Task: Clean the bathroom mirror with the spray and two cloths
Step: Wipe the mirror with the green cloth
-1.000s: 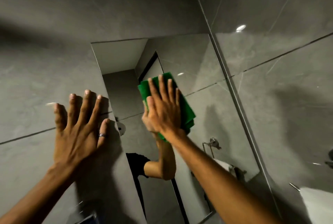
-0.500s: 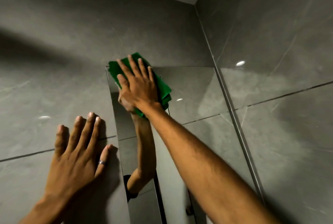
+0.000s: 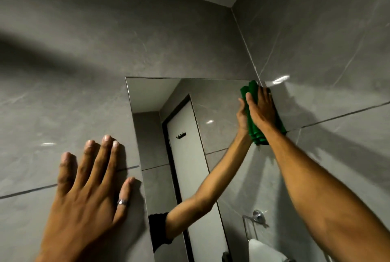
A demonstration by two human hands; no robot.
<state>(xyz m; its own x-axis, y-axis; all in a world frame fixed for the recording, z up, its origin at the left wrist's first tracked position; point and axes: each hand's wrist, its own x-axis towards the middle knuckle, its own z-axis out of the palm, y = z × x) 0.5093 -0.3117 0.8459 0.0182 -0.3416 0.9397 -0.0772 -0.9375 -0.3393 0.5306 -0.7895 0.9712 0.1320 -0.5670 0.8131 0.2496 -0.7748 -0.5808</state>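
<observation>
Here the left hand (image 3: 84, 196) rests nearest, fingers splayed flat on the grey wall tile (image 3: 63, 97) just left of the mirror (image 3: 190, 156). Farther off, the right hand (image 3: 261, 109) presses a folded green cloth (image 3: 256, 133) flat-palmed against the mirror's top right corner. Wiping seems underway; spray and second cloth are out of sight.
</observation>
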